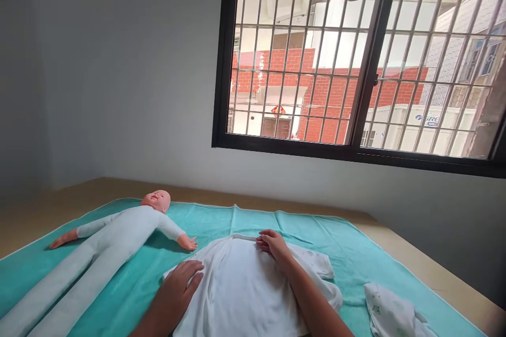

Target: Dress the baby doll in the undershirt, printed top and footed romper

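Observation:
A white baby shirt (245,284) lies spread on a turquoise towel (348,258), its patterned sleeve showing at the right. My left hand (182,280) rests on the shirt's left side, fingers stretched out and thumb apart. At the neckline, my right hand (274,245) has its fingers bent and closed on the collar edge; the fingertips are partly hidden. To the left, a baby doll (122,234) in a white body and legs lies on its back with arms spread. One doll hand is close to the shirt's left shoulder.
A folded white patterned cloth (395,310) lies on the towel at the lower right. Wooden table surface (430,268) borders the towel. Behind it stand a grey wall (130,89) and a dark-framed window (351,152) with metal bars.

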Demonstrator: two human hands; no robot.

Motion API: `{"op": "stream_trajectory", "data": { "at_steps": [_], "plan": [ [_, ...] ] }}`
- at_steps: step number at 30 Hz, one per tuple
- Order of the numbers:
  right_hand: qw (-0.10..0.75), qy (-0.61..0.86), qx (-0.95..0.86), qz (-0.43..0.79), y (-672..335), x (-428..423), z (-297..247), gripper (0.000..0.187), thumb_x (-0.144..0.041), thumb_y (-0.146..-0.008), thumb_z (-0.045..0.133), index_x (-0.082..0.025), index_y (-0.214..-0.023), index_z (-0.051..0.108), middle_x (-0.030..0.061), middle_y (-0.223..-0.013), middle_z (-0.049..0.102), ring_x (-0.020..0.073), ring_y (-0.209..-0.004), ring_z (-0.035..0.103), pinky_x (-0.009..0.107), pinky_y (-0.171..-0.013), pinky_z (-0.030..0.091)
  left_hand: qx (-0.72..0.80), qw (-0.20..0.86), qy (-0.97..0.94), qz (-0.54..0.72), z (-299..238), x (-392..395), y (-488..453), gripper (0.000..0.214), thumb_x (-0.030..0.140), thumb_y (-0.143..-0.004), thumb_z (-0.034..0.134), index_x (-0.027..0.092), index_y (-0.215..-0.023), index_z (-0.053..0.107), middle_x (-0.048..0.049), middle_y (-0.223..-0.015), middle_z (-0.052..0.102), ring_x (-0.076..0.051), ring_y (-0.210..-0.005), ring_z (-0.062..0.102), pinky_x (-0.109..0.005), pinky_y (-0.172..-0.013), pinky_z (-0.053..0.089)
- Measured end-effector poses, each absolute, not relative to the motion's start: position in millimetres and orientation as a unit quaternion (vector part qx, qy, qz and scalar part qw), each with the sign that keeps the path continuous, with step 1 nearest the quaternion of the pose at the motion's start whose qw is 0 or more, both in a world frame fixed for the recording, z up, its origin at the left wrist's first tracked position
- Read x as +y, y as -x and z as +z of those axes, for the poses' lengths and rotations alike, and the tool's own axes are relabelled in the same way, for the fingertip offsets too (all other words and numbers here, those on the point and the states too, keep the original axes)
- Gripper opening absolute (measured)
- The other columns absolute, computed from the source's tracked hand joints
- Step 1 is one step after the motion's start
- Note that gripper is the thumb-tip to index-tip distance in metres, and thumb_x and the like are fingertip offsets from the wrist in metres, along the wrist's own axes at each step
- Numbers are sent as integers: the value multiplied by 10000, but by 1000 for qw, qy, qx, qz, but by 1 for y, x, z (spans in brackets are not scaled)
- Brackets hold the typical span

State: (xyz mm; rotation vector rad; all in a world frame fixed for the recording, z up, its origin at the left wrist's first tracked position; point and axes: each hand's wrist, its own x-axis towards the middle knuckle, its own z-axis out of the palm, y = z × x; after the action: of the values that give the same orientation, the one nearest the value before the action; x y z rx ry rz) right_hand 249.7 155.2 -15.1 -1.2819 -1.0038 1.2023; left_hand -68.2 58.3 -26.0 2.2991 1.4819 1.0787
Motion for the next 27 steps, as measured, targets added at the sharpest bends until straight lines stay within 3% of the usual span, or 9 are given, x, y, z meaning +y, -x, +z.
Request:
{"op": "stream_trajectory", "data": {
  "at_steps": [8,12,16,21,24,27],
  "plan": [
    [566,479,-347,574,-271,145,-2,85,-234,-823,579,-186,-891,562,108,-1046,707,174,-1059,683,246,-877,567,508,98,-770,374,-17,52,64,305,362,-930,425,271,-999,708,-35,-1090,733,-217,-1063,656,-372,-951,529],
    [512,524,-354,582,-269,150,11,63,-189,-783,609,-175,-819,559,119,-941,703,186,-947,712,262,-829,575,533,83,-766,349,-8,46,63,301,302,-949,392,241,-1008,681,-49,-1096,717,-207,-1062,640,-363,-942,500],
    [451,583,-408,540,-238,166,32,116,-169,-737,661,-169,-803,566,84,-848,688,166,-730,697,278,-678,553,625,-34,-717,306,2,52,82,340,194,-936,346,174,-988,682,-123,-1025,705,-291,-1020,631,-460,-889,470],
    [407,542,-499,540,-145,197,50,124,-259,-812,647,-175,-888,596,88,-966,701,155,-826,681,285,-752,520,717,-187,-618,263,10,59,131,326,90,-868,397,147,-1013,683,-210,-1300,586,-418,-1293,454,-635,-1013,334],
    [385,488,-520,586,-74,221,45,206,-368,-872,598,-190,-973,578,84,-1028,696,159,-910,678,301,-822,518,763,-205,-567,234,10,59,169,345,103,-852,413,179,-1087,653,-203,-1385,518,-439,-1326,398,-723,-985,291],
    [337,445,-530,638,-8,243,38,329,-480,-916,500,-171,-987,585,97,-979,705,190,-920,681,336,-850,520,789,-169,-538,245,2,59,211,401,258,-811,537,200,-1205,588,-216,-1416,477,-488,-1272,408,-786,-876,309]
  ]
}}
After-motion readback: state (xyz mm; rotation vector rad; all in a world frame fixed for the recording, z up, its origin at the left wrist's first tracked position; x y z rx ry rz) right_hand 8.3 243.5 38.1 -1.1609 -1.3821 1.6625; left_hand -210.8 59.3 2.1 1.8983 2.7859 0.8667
